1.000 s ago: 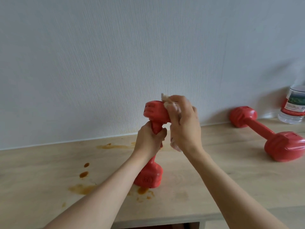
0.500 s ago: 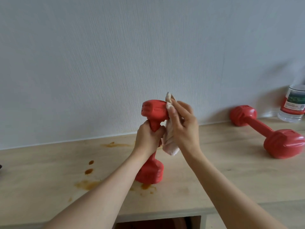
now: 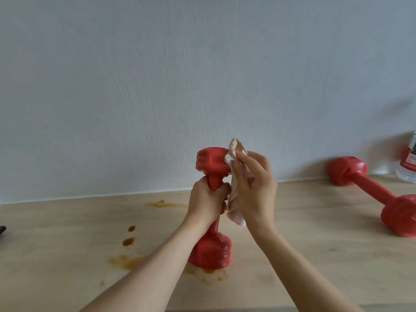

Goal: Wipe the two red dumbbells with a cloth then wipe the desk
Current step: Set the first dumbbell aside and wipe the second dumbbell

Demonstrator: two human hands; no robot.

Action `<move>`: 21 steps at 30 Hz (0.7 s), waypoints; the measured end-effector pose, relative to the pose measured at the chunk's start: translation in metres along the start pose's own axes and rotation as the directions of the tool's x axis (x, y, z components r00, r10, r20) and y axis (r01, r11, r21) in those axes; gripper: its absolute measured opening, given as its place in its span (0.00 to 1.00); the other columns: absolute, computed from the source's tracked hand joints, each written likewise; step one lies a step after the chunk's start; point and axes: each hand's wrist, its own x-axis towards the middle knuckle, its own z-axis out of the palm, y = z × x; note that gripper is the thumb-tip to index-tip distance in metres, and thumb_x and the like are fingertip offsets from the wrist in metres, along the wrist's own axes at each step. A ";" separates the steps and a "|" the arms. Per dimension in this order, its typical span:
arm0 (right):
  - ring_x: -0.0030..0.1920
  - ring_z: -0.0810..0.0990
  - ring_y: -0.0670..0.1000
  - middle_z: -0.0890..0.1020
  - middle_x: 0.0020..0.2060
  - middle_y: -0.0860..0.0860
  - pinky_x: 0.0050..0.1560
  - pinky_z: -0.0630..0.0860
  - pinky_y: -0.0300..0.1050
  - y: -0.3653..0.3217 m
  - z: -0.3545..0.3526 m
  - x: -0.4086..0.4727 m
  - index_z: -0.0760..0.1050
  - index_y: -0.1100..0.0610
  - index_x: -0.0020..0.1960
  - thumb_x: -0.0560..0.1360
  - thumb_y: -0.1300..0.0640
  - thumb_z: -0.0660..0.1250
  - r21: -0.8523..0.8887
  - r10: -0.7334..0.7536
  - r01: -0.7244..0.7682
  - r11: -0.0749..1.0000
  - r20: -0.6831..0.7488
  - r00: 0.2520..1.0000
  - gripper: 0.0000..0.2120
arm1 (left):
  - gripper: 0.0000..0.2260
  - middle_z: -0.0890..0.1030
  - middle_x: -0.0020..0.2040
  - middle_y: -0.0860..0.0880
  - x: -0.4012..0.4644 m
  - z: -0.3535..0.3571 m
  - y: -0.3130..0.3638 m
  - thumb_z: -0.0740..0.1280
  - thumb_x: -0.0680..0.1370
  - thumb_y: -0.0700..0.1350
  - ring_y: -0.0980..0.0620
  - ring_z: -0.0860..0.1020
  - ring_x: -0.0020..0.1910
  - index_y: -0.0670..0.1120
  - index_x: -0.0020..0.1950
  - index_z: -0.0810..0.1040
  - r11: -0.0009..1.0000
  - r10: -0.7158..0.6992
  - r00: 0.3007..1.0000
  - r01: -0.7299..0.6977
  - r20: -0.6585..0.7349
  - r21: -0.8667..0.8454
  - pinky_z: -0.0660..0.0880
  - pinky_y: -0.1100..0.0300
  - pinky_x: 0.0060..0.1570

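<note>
We see one red dumbbell [image 3: 210, 212] standing upright on the wooden surface [image 3: 315, 255], lower head down on the wood, tilted slightly. Left hand [image 3: 206, 199] grips its handle just under the top head, fingers [image 3: 221, 188] curled fully round the shaft. Right hand [image 3: 254, 188] holds a crumpled white cloth [image 3: 234, 194], pinched between thumb and curled fingers, and presses it against the right side of the top head; the cloth's tail hangs down beside the handle, touching the left hand. We note light brownish marks on the cloth. Second red dumbbell [image 3: 373, 194] lies on its side at the right, well apart from the first, one head near the white wall [image 3: 202, 75], the other toward the right edge. A plastic bottle [image 3: 408, 161] with a red label stands just behind it, cut off by the frame. Brown stains [image 3: 128, 261] spread on the surface left of the upright dumbbell and round its base, plus a smear [image 3: 162, 204] near the wall. A dark object [image 3: 2, 229] shows at the left edge; we cannot tell what it is.
</note>
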 end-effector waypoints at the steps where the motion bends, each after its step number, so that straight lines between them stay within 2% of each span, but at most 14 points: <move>1: 0.54 0.77 0.49 0.77 0.54 0.45 0.47 0.75 0.44 -0.001 0.004 -0.002 0.80 0.46 0.53 0.76 0.51 0.67 -0.126 -0.107 0.107 0.986 0.003 0.994 0.07 | 0.08 0.73 0.23 0.48 0.000 -0.001 0.000 0.63 0.73 0.36 0.52 0.71 0.20 0.40 0.34 0.73 1.000 -0.010 1.000 0.010 -0.005 -0.016 0.67 0.64 0.23; 3: 0.55 0.75 0.55 0.78 0.56 0.49 0.41 0.74 0.47 0.004 0.006 -0.002 0.80 0.49 0.54 0.76 0.52 0.66 -0.355 -0.304 0.309 0.882 0.072 0.950 0.09 | 0.08 0.73 0.22 0.49 0.001 -0.002 0.000 0.63 0.74 0.37 0.52 0.71 0.20 0.41 0.34 0.73 0.999 -0.019 1.000 0.018 -0.021 -0.038 0.67 0.64 0.23; 4: 0.54 0.75 0.57 0.77 0.56 0.51 0.40 0.74 0.48 0.007 0.005 -0.001 0.80 0.51 0.54 0.76 0.54 0.66 -0.388 -0.344 0.355 0.851 0.100 0.934 0.08 | 0.08 0.73 0.22 0.49 0.001 -0.002 0.000 0.63 0.74 0.37 0.52 0.71 0.19 0.41 0.34 0.73 0.999 -0.018 0.999 0.017 -0.030 -0.033 0.67 0.64 0.23; 5: 0.54 0.75 0.57 0.77 0.56 0.51 0.40 0.75 0.49 0.010 0.004 0.001 0.79 0.52 0.54 0.76 0.55 0.66 -0.365 -0.337 0.353 0.861 0.109 0.935 0.08 | 0.08 0.73 0.23 0.47 0.001 -0.002 -0.001 0.63 0.73 0.36 0.52 0.71 0.19 0.41 0.33 0.73 1.000 -0.013 0.999 0.012 -0.035 -0.026 0.67 0.65 0.22; 7: 0.53 0.76 0.54 0.76 0.54 0.48 0.45 0.75 0.46 0.011 0.000 0.003 0.78 0.53 0.51 0.76 0.55 0.66 -0.209 -0.234 0.249 0.946 0.095 0.968 0.06 | 0.07 0.73 0.24 0.45 0.001 -0.002 0.001 0.63 0.73 0.35 0.53 0.71 0.19 0.39 0.34 0.73 1.000 0.005 1.000 -0.006 -0.024 -0.019 0.67 0.65 0.22; 10: 0.48 0.76 0.39 0.74 0.50 0.43 0.47 0.71 0.31 0.012 -0.005 0.007 0.77 0.55 0.50 0.77 0.56 0.66 -0.095 -0.090 0.102 0.990 0.125 0.988 0.04 | 0.08 0.72 0.23 0.47 0.001 -0.002 0.000 0.64 0.73 0.35 0.54 0.70 0.19 0.41 0.33 0.73 1.000 0.011 1.000 -0.011 -0.007 -0.027 0.68 0.64 0.22; 12: 0.45 0.75 0.36 0.74 0.49 0.43 0.45 0.69 0.28 0.010 -0.009 0.012 0.78 0.56 0.52 0.77 0.57 0.65 -0.095 -0.046 0.062 0.994 0.158 0.986 0.06 | 0.09 0.72 0.23 0.48 0.002 -0.003 0.000 0.64 0.73 0.35 0.54 0.71 0.19 0.42 0.33 0.73 0.999 0.001 1.000 0.000 0.005 -0.040 0.68 0.64 0.23; 14: 0.45 0.75 0.37 0.74 0.48 0.44 0.45 0.69 0.29 0.005 -0.012 0.013 0.78 0.53 0.53 0.78 0.54 0.64 -0.107 -0.030 0.051 0.993 0.185 0.982 0.07 | 0.09 0.72 0.23 0.48 0.002 -0.003 0.001 0.64 0.73 0.35 0.54 0.70 0.19 0.42 0.33 0.73 0.999 -0.011 1.000 0.012 0.013 -0.051 0.68 0.65 0.22; 15: 0.46 0.75 0.39 0.74 0.49 0.44 0.45 0.70 0.33 0.002 -0.011 0.013 0.78 0.52 0.53 0.78 0.52 0.63 -0.151 -0.058 0.086 0.985 0.183 0.981 0.08 | 0.09 0.72 0.23 0.48 0.002 -0.003 0.002 0.64 0.73 0.35 0.55 0.70 0.19 0.42 0.33 0.72 0.999 -0.014 1.000 0.015 0.014 -0.052 0.67 0.66 0.22; 17: 0.50 0.74 0.48 0.75 0.52 0.46 0.43 0.72 0.43 -0.004 -0.009 0.010 0.77 0.51 0.53 0.78 0.47 0.61 -0.334 -0.194 0.254 0.908 0.202 0.960 0.11 | 0.10 0.72 0.23 0.48 0.001 -0.003 0.003 0.63 0.74 0.35 0.55 0.70 0.19 0.43 0.32 0.71 0.999 -0.004 1.000 0.005 0.019 -0.049 0.67 0.67 0.22; 18: 0.51 0.73 0.51 0.75 0.53 0.46 0.41 0.72 0.45 -0.004 -0.008 0.010 0.77 0.51 0.54 0.77 0.46 0.60 -0.394 -0.244 0.314 0.864 0.219 0.945 0.12 | 0.10 0.72 0.23 0.48 0.001 -0.003 0.003 0.63 0.74 0.35 0.55 0.70 0.19 0.43 0.32 0.71 0.999 0.004 1.000 -0.003 0.020 -0.048 0.67 0.67 0.22; 19: 0.51 0.73 0.51 0.75 0.52 0.46 0.42 0.72 0.44 -0.004 -0.008 0.011 0.77 0.51 0.54 0.77 0.46 0.60 -0.395 -0.247 0.317 0.862 0.218 0.944 0.13 | 0.10 0.72 0.23 0.48 0.000 -0.003 0.003 0.63 0.73 0.35 0.55 0.70 0.19 0.42 0.32 0.71 0.999 0.010 1.000 -0.009 0.020 -0.045 0.67 0.67 0.22; 21: 0.48 0.74 0.45 0.74 0.49 0.44 0.45 0.70 0.37 -0.001 -0.012 0.014 0.77 0.52 0.51 0.78 0.50 0.63 -0.228 -0.131 0.175 0.958 0.195 0.972 0.08 | 0.09 0.72 0.23 0.48 0.000 -0.003 0.002 0.64 0.73 0.35 0.54 0.70 0.19 0.42 0.33 0.72 0.999 0.014 1.000 -0.013 0.017 -0.046 0.67 0.66 0.22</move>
